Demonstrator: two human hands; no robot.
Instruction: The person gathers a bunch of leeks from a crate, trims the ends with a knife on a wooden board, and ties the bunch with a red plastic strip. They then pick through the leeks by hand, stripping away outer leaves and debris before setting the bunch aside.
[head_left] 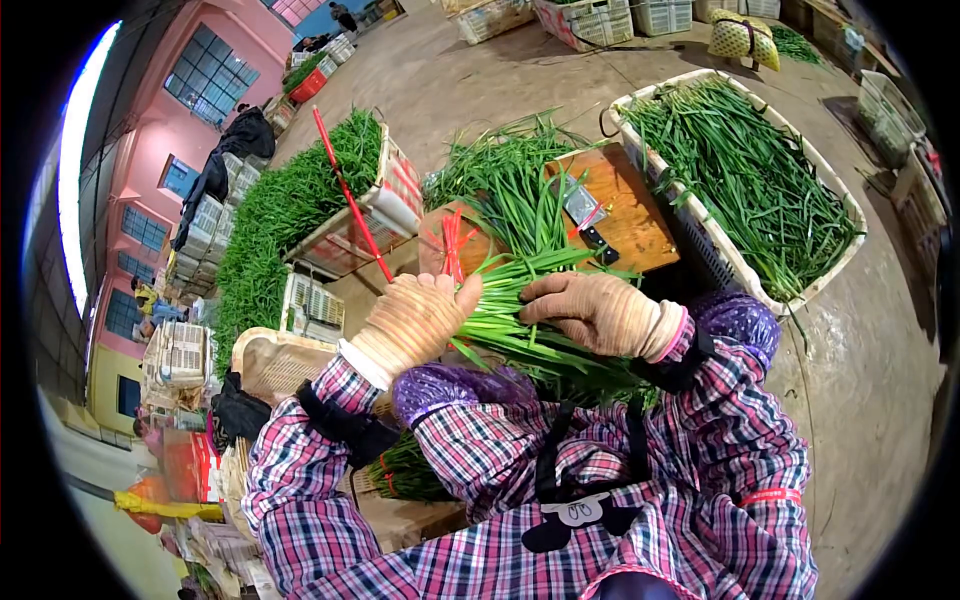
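Observation:
A loose bunch of garlic chives (500,305) lies across my lap, with its long flat green leaves spread between my hands. My left hand (415,318), in a tan ribbed glove, is closed at the left side of the bunch, its thumb against the leaves. Just above that hand ends a long thin red stick (345,190); whether my fingers touch it is hidden. My right hand (598,312), gloved alike, pinches leaves on the right side with bent fingers. Red ties (452,248) stand in a cluster beyond my left hand.
Ahead, a wooden board (630,215) carries a small metal scale-like device (582,203), a black-handled tool (600,245) and more chives (515,190). A full white crate (845,215) stands right. Chives fill another crate (395,185) at left. Stacked crates (205,225) line the far left.

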